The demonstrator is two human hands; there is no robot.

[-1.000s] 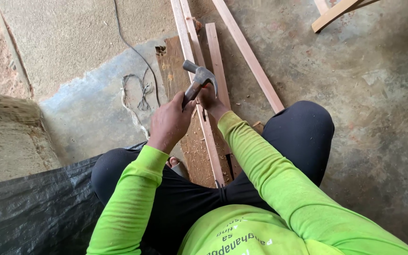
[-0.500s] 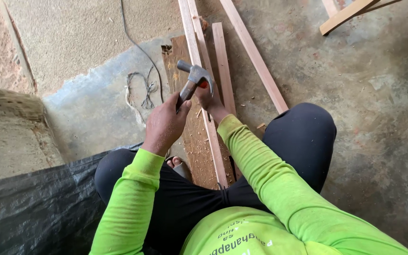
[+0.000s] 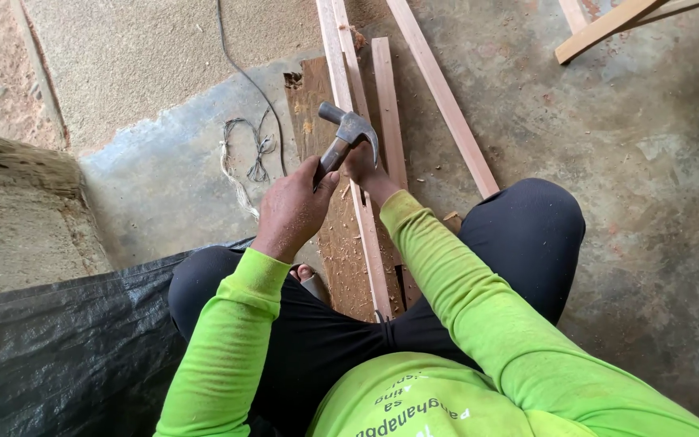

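- My left hand [image 3: 294,212] is closed in a fist around the handle of the claw hammer [image 3: 346,137]. The fingers wrap the lower part of the handle; the metal head projects up and to the right, clear of the fist.
- The hammer is tilted, with the handle running from my fist toward the upper right. The striking face points to the upper left and the curved claw turns down to the right.
- My right hand [image 3: 363,167] sits directly beneath the hammer head and is mostly hidden by it. It rests on the thin wooden strip [image 3: 355,154]. I cannot tell whether its fingers are pinched shut or loose.
- The hammer head hangs just above my right hand, with the claw nearest the knuckles.
- The thin wooden strip lies lengthwise on a darker board [image 3: 341,243], running away from me between my knees.
- A second strip [image 3: 387,105] lies just beside the first on its right. A longer lath [image 3: 442,97] lies farther right at an angle.
- A loose tangle of string [image 3: 244,154] and a dark cable [image 3: 248,81] lie on the concrete floor [image 3: 649,202], left of the board.
- A black plastic sheet [image 3: 58,348] lies at my left.
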